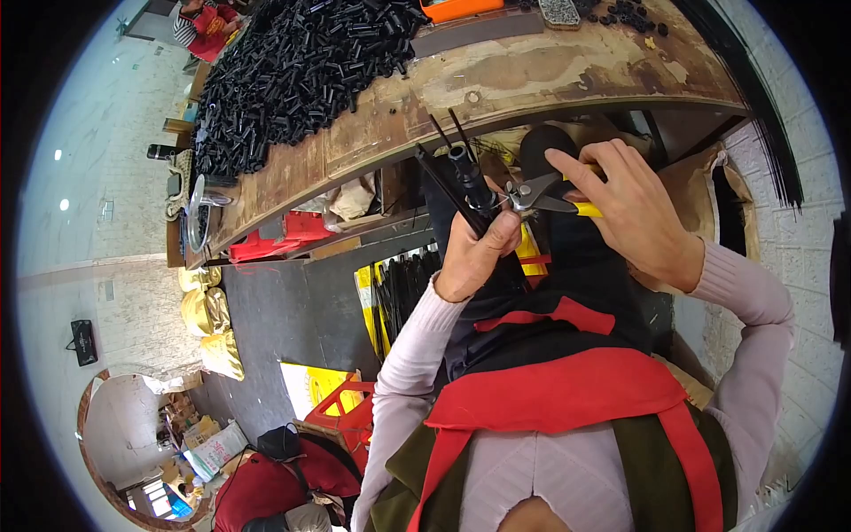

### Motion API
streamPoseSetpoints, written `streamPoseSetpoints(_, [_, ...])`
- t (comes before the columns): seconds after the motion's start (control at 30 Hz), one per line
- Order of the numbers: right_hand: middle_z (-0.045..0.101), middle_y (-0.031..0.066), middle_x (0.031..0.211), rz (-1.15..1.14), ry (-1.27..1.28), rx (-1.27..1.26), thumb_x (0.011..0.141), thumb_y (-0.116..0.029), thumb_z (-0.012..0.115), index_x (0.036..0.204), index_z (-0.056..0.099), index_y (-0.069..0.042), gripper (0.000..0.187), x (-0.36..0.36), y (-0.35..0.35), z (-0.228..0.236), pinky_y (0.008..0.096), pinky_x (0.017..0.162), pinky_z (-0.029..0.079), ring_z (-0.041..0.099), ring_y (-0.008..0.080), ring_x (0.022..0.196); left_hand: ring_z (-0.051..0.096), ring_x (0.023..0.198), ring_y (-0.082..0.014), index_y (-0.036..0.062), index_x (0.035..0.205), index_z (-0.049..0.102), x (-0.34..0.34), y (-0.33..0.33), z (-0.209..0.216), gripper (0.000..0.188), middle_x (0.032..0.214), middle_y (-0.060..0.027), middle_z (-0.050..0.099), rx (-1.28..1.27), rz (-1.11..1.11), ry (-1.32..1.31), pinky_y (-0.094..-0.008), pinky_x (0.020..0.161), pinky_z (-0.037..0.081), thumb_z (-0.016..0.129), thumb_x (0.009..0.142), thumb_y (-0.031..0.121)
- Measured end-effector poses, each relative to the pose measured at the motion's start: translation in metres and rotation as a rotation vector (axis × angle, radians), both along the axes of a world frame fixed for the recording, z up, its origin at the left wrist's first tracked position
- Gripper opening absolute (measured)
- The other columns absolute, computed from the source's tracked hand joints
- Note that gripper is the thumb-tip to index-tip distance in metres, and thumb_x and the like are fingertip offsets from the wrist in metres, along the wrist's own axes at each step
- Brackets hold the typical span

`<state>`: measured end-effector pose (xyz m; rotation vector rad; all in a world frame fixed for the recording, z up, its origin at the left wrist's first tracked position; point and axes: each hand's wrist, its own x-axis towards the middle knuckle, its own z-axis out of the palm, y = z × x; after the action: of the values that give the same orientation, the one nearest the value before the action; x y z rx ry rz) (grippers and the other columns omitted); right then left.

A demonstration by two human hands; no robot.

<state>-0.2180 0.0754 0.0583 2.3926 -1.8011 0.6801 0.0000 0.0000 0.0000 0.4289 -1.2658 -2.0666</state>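
Observation:
My left hand (479, 255) is closed round a black tubular assembly with thin rods (473, 181), which looks like part of an umbrella frame. Its ribbed, hollow end points up toward the bench edge, and several slim rods stick out beside it. In my right hand (645, 211) is a pair of pliers (537, 190) with dark metal jaws and yellow on the handles. The jaws meet the side of the assembly, close to my left thumb and fingertips. A thin, pale wire-like bit shows there, too small to make out.
Across the front runs a worn wooden workbench (496, 75) bearing a large heap of short black tubes (301, 71), an orange tray (461, 9) and a small box of metal bits (560, 12). Black rods (408, 288) stand at left. A person in red (208, 31) is at far left.

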Motion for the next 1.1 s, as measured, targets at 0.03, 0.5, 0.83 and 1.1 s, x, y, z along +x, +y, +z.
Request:
streamPoseSetpoints(0.03, [0.051,0.0102,0.097,-0.004,0.018,-0.027,0.086,-0.010,0.066,0.135,0.054,-0.011,0.051,0.000,-0.001,0.000,0.0377,0.080,0.044,0.052,0.0266,0.089,0.038,0.054,-0.0099,0.0119,0.106,0.042,0.000,-0.001,0.000,0.027,0.066,-0.0004,0.041,-0.003,0.001,0.008,-0.0252,0.048,0.030,0.064,0.096,0.022])
streamPoseSetpoints(0.5, [0.048,0.0102,0.089,-0.028,0.311,-0.025,0.086,-0.014,0.066,0.136,0.052,-0.006,0.052,0.002,0.006,0.032,0.0364,0.073,0.041,0.050,0.0260,0.082,0.034,0.052,-0.0077,0.0076,0.098,0.042,-0.008,0.007,0.010,0.014,0.063,0.0019,0.038,-0.028,0.224,-0.162,-0.0245,0.047,0.027,0.054,0.093,0.003])
streamPoseSetpoints(0.83, [0.055,0.0083,0.076,0.219,0.045,0.260,0.078,-0.018,0.074,0.140,0.044,-0.006,0.070,-0.025,-0.003,0.048,0.0358,0.064,0.047,0.058,0.0271,0.068,0.033,0.050,-0.0081,0.0094,0.095,0.040,-0.006,0.005,0.010,0.014,0.062,0.0013,0.035,0.029,0.082,-0.103,-0.0241,0.047,0.026,0.050,0.092,0.001])
streamPoseSetpoints(1.1, [0.059,0.0108,0.069,0.132,-0.438,0.680,0.076,-0.010,0.075,0.126,0.045,-0.001,0.058,-0.010,0.009,0.033,0.0318,0.055,0.049,0.061,0.0221,0.056,0.042,0.057,-0.0083,0.0043,0.091,0.045,-0.002,0.000,-0.001,0.011,0.067,0.0003,0.045,0.063,0.023,-0.056,-0.0245,0.052,0.033,0.051,0.084,-0.002])
